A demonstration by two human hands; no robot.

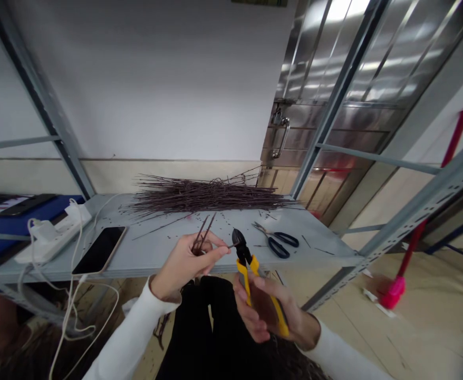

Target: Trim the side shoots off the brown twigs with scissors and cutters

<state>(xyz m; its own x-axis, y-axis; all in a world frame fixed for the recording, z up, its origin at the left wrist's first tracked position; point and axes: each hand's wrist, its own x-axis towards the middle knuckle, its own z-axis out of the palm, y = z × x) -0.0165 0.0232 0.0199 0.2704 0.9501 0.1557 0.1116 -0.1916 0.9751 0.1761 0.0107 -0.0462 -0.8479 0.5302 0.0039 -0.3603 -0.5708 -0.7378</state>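
Note:
My left hand is closed around a few thin dark wire stems, pinching one between thumb and forefinger so its tip points right. My right hand grips the yellow handles of a pair of cutting pliers. The black jaws of the pliers sit at the tip of the pinched stem, just above the front edge of the grey metal shelf. A large pile of the same dark stems lies at the back of the shelf.
Black-handled scissors lie on the shelf to the right of the pliers. A phone and a white power strip with cables sit at the left. Small cut bits litter the shelf. A pink-based mop stands on the floor at right.

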